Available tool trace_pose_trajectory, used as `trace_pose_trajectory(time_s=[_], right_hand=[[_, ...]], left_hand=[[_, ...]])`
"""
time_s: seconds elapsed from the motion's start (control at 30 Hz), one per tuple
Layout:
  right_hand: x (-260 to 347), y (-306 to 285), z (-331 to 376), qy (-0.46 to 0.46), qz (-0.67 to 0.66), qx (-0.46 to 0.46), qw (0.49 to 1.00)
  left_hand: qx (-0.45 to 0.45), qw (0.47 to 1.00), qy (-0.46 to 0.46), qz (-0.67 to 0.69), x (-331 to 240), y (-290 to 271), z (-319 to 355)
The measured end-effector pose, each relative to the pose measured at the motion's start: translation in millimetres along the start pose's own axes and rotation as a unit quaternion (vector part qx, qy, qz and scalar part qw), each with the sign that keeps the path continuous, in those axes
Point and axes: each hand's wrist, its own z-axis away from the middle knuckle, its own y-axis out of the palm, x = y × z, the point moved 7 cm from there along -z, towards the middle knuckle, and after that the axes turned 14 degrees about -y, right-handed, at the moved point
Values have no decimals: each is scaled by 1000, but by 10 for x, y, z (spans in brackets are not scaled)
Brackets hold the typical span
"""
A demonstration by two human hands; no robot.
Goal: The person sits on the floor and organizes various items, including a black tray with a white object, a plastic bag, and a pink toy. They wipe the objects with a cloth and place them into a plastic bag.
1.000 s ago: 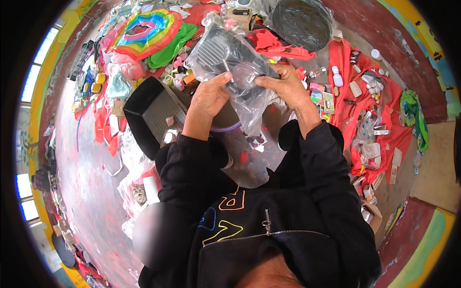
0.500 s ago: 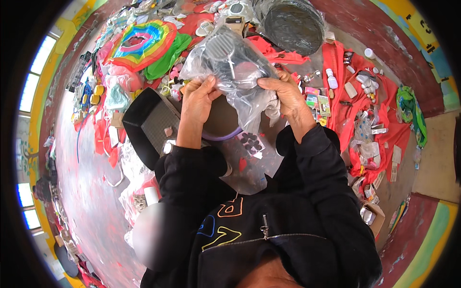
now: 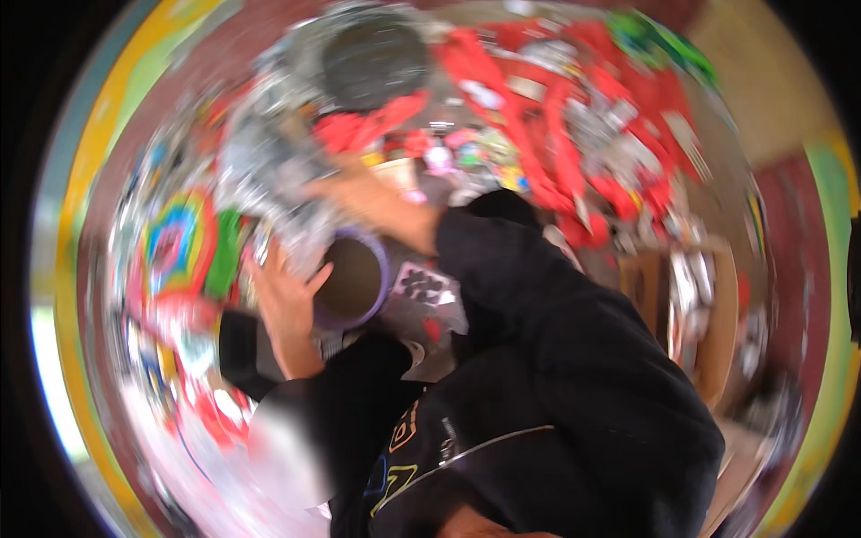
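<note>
Since half a second ago the view has swung and blurred, and both hands have shifted left with the clear plastic bag (image 3: 287, 193). The left hand (image 3: 285, 305) lies spread against a purple-rimmed cup (image 3: 352, 280); the right hand (image 3: 377, 204) grips the bag above it. Red cloth (image 3: 538, 134) litters the floor beyond.

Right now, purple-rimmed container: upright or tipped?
Tipped: the purple-rimmed container shows its dark mouth to the camera, left hand beside it. Contents: cannot tell, blurred.

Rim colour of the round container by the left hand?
Purple rim, dark inside; left hand beside it. Head view, blurred.
</note>
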Motion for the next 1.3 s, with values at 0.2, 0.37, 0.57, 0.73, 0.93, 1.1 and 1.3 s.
trace_pose_trajectory(time_s=[0.2,0.37,0.57,0.73,0.93,1.1,1.3], right_hand=[[394,-315,384,-165,52,-139,975],[944,-517,720,-142,-208,-129,959],[1630,-1491,1304,-93,-181,-204,958],[2138,-2618,2587,-12,-61,-275,959],[2153,-4398,5601,82,158,-530,829],[2626,-4239,7541,120,141,-652,735],[2468,-3948,8477,213,77,-704,674]], left_hand=[[-109,972,113,-175,138,70,-143],[41,985,120,-121,110,374,-60],[176,954,10,-241,200,1072,-96],[114,946,-64,-297,329,1210,65],[100,972,-124,-175,456,765,-275],[70,975,-170,-124,586,402,-417],[8,975,-163,-152,605,346,-329]])
